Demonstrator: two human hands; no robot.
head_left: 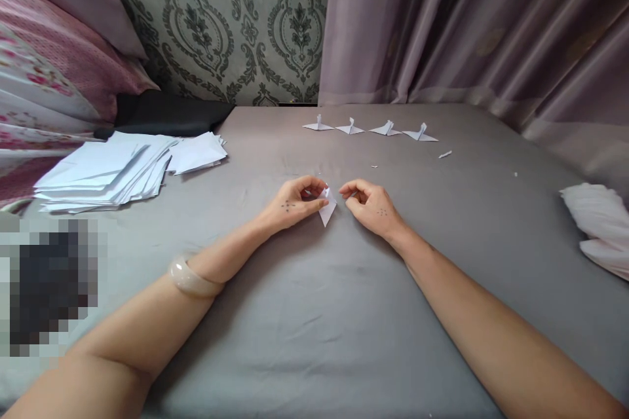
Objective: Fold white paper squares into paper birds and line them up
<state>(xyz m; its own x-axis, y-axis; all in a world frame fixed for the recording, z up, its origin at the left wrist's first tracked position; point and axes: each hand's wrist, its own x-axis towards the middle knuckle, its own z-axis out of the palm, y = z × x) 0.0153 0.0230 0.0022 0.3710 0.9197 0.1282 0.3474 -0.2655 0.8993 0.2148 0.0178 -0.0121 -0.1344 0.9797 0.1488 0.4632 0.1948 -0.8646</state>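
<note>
My left hand (299, 203) pinches a small folded piece of white paper (327, 213) between thumb and fingers, just above the grey sheet. The paper is kite-shaped, with its point toward me; its upper part is partly hidden by the fingers. Just right of it, apart from the paper, is my right hand (371, 206). Its fingers are curled in and the thumb is close to the index finger; whatever may be between them is hidden. Farther back stand several folded paper cranes (387, 129) in a row.
At the left lies a stack of white paper sheets (103, 170), with a smaller pile of paper (194, 152) against it. Behind these is a black cloth (171, 111). A paper scrap (445, 154) lies back right. White crumpled fabric (597, 216) sits at the right edge.
</note>
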